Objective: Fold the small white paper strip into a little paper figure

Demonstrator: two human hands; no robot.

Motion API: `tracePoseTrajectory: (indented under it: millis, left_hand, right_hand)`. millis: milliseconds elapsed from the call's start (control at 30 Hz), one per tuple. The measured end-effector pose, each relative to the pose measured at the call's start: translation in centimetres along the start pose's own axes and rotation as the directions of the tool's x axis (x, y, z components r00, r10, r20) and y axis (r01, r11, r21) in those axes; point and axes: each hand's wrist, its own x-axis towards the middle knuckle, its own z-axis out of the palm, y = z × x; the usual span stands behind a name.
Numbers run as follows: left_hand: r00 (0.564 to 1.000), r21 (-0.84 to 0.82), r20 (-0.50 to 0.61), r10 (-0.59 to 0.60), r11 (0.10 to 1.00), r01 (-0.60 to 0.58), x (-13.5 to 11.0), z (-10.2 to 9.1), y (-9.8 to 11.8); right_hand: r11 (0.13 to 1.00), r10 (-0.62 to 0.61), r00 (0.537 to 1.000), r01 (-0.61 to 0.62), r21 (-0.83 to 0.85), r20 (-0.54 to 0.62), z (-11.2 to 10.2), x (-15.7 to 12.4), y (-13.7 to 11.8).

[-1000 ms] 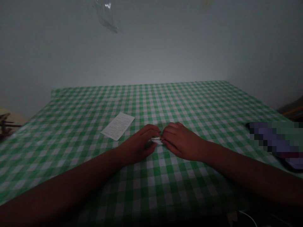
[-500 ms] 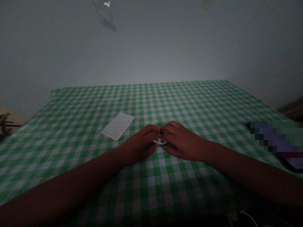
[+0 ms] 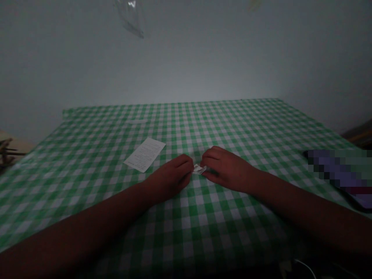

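Note:
Between my two hands is a small, creased piece of printed paper, low over the checked tablecloth. My left hand is closed, its fingertips pinching the paper's left end. On the other side my right hand has its thumb and fingers closed on the right end. Both ends of the paper are hidden by the fingers. A flat sheet of printed paper lies on the cloth, up and to the left of my left hand, touched by neither hand.
A green and white checked tablecloth covers the table up to a pale wall. At the right edge lies a dark-edged device, partly blurred out. A thin pale strip rests farther back. Clear plastic hangs on the wall.
My hands have drawn slightly apart, the right one moving up and to the right. More of the creased paper shows between them. The flat sheet has stayed in place.

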Motion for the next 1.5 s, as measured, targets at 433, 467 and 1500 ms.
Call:
tracePoseTrajectory:
  millis: [433,467,1500]
  left_hand:
    - [0.996,0.012,-0.022,-0.081,0.997,0.082,-0.2,0.0,-0.1]
    - [0.996,0.014,-0.026,-0.089,0.996,0.09,-0.2,0.0,-0.1]
    - [0.991,0.075,-0.003,-0.134,0.988,0.134,-0.1,-0.2,-0.3]
  right_hand:
    - [0.998,-0.057,0.998,0.056,-0.025,-0.03,0.6,0.1,0.3]
    - [0.999,-0.041,0.999,0.04,-0.034,-0.028,0.6,0.1,0.3]
    - [0.995,0.033,0.995,-0.024,-0.095,0.092,1.0,0.5,0.7]
